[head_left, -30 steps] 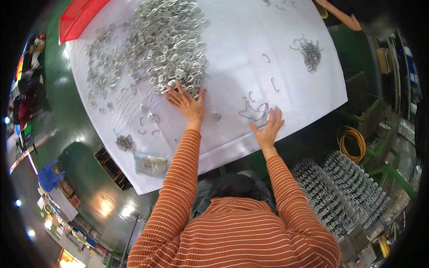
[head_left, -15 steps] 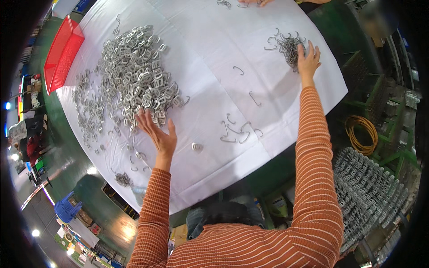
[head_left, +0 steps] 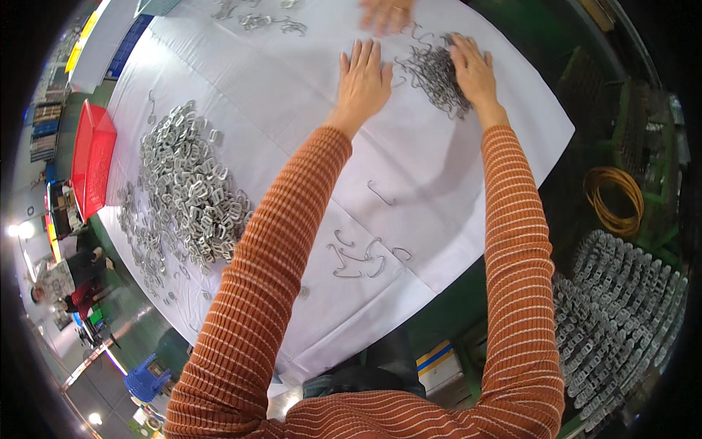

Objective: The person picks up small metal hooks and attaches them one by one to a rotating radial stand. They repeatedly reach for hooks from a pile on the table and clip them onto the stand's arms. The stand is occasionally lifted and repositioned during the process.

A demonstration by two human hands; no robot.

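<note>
My left hand (head_left: 364, 79) is over the white cloth left of a dark pile of bent wire hooks (head_left: 435, 77). Its fingers are stretched out and it holds nothing. At the pile's right edge, my right hand (head_left: 475, 77) touches the hooks with fingers extended, open. Several loose wire hooks (head_left: 358, 257) lie on the cloth between my forearms. To the left is a large heap of silvery metal buckle-like pieces (head_left: 194, 186), partly hidden behind my left sleeve.
Another person's blurred hand (head_left: 386, 14) is at the far edge. More small metal pieces (head_left: 270, 23) lie at the far left. A red plastic basket (head_left: 93, 157) stands at the table's left edge. Rows of metal parts (head_left: 614, 322) and a yellow coiled hose (head_left: 613, 201) are at right.
My left hand has left the buckle-like heap and moved right and away from me, near the hooks. The hook pile and my right hand are farther out. The view has shifted.
</note>
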